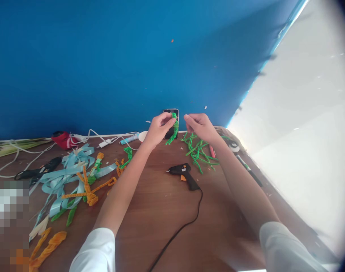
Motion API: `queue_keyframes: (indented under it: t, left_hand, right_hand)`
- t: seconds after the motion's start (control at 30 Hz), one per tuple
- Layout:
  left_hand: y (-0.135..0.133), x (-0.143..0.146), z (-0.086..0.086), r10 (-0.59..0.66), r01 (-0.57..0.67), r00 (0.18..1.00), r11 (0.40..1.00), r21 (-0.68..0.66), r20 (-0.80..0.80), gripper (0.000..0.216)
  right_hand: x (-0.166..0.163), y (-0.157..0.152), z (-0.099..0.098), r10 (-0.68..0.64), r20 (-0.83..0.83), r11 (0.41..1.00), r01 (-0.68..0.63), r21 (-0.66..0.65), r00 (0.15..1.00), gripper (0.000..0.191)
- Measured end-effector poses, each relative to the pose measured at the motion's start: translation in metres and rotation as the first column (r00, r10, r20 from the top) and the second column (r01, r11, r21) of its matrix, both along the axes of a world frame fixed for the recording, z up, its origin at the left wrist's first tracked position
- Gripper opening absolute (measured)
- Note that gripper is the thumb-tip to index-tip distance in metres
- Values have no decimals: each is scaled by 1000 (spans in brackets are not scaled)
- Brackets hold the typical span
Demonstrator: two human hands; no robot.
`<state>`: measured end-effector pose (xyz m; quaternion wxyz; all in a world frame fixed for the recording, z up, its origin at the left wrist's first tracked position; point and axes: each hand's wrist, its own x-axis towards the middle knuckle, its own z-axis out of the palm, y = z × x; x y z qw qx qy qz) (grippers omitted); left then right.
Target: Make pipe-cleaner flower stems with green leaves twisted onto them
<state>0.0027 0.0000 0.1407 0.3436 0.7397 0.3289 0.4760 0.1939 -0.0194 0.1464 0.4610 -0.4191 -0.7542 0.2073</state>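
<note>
Beyond the black hot glue gun (183, 173), the left hand (159, 130) holds a twisted green paper strip (174, 130), its fingers (169, 121) closed narrowly on the top while the rest curls downward. The right hand (199, 127) is just beside that strip, with its fingers (189, 121) drawn into a narrow pinch; they seem to hold nothing, though they do not clearly touch the strip.

Neither hand touches the glue gun, which lies on the wooden desk (152, 219) with its black cord (186, 223) trailing toward the person. Beyond it and to the right lies a loose heap of green twisted strips (199, 153). To its left lie tangled pale blue ribbon (76, 170) and orange twisted strips (88, 192). Much material remains loose, and no finished piece can be made out. A phone (170, 113) stands beyond the glue gun.
</note>
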Motion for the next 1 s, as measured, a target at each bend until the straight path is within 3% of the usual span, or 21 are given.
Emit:
queue_keyframes:
  t: [0.17, 0.27, 0.37, 0.43, 0.5, 0.57, 0.8, 0.9, 1.0]
  left_hand:
    - [-1, -1, 1, 15, -15, 1000, 1000, 2, -25, 27]
    - [2, -3, 1, 150, -151, 988, 988, 40, 30, 24]
    - [5, -11, 5, 317, -327, 936, 944, 44, 155, 23]
    - [7, -19, 10, 368, -384, 905, 922, 38, 212, 23]
    - [7, -28, 17, 363, -381, 901, 924, 36, 237, 21]
    - [8, -35, 23, 321, -336, 916, 942, 22, 240, 22]
    - [9, -46, 31, 303, -317, 896, 948, -12, 325, 22]
    - [6, -38, 29, 253, -251, 916, 967, -48, 311, 23]
    - [1, -26, 25, 187, -174, 953, 982, -73, 238, 25]
  right_hand:
    - [-1, 2, -4, -39, -73, 999, 39, -2, 997, 61]
    - [5, 8, -4, -68, -50, 998, 69, 8, 996, 54]
    - [19, 15, -7, -229, 16, 973, 229, 10, 973, 51]
    - [30, 20, -10, -396, 126, 918, 393, 47, 910, 46]
    - [38, 23, -13, -507, 245, 858, 510, 54, 826, 42]
    - [41, 25, -15, -525, 333, 834, 551, 19, 783, 40]
    - [29, 26, -22, -399, 461, 868, 488, -89, 793, 51]
    - [23, 26, -28, -187, 476, 926, 316, -207, 859, 52]
    - [17, 27, -33, 29, 424, 975, 68, -212, 905, 27]
